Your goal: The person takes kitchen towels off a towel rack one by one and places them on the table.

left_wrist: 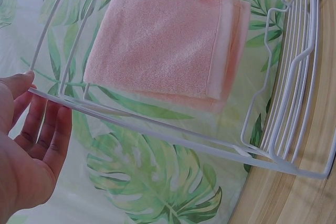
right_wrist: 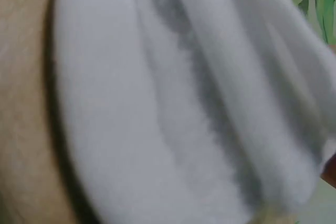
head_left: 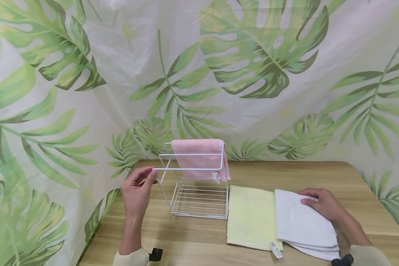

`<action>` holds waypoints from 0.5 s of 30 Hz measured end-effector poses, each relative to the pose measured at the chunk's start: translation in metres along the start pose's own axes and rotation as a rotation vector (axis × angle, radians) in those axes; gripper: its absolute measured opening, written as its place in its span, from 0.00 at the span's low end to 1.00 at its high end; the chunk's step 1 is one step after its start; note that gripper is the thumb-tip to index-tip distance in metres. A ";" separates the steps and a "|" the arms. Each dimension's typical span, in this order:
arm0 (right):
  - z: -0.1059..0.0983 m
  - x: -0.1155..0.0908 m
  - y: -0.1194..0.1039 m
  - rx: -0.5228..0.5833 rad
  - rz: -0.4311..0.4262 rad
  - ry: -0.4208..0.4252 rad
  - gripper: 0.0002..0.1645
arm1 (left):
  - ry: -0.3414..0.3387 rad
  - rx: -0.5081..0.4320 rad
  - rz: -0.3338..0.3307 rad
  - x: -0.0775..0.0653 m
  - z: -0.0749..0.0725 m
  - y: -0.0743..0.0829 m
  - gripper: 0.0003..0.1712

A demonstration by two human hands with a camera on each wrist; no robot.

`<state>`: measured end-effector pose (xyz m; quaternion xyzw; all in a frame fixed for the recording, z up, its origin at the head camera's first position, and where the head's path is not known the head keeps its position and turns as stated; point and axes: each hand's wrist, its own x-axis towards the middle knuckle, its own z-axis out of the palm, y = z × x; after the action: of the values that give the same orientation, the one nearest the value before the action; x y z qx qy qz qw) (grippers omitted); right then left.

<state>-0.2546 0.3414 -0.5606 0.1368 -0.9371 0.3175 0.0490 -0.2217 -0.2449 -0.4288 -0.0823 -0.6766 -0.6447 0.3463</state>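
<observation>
My left hand (head_left: 137,190) pinches the front left top corner of a white wire rack (head_left: 199,215), thumb and fingertips on the bar. Over the rack's rear top bar hangs a folded pink towel (head_left: 199,157), its small label facing the front. On the right, a folded white towel (head_left: 304,223) lies partly over the edge of a yellow towel (head_left: 251,218). My right hand (head_left: 327,204) holds the white towel at its far right edge, thumb on top. Close up in the right wrist view, the white cloth (right_wrist: 115,103) shows loose, lifted folds.
The wooden table (head_left: 183,244) carries everything. Behind it hangs a leaf-patterned curtain (head_left: 186,48). A white tag (head_left: 276,250) sticks out at the yellow towel's front corner, and the yellow towel lies right beside the rack's base.
</observation>
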 end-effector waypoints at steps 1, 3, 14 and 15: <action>-0.001 0.000 -0.001 -0.001 0.010 0.000 0.11 | 0.000 0.001 -0.001 0.000 0.000 0.000 0.08; -0.004 0.001 -0.005 0.002 0.017 -0.003 0.12 | -0.002 0.004 0.001 0.000 0.000 0.000 0.08; -0.021 0.024 -0.050 0.024 -0.112 0.052 0.15 | -0.006 -0.004 0.000 0.000 0.001 0.001 0.09; -0.023 0.026 -0.056 0.031 -0.125 0.055 0.14 | -0.005 -0.005 -0.003 0.000 0.001 0.001 0.09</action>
<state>-0.2634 0.3071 -0.5054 0.1871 -0.9200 0.3317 0.0925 -0.2213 -0.2441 -0.4284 -0.0837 -0.6757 -0.6468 0.3436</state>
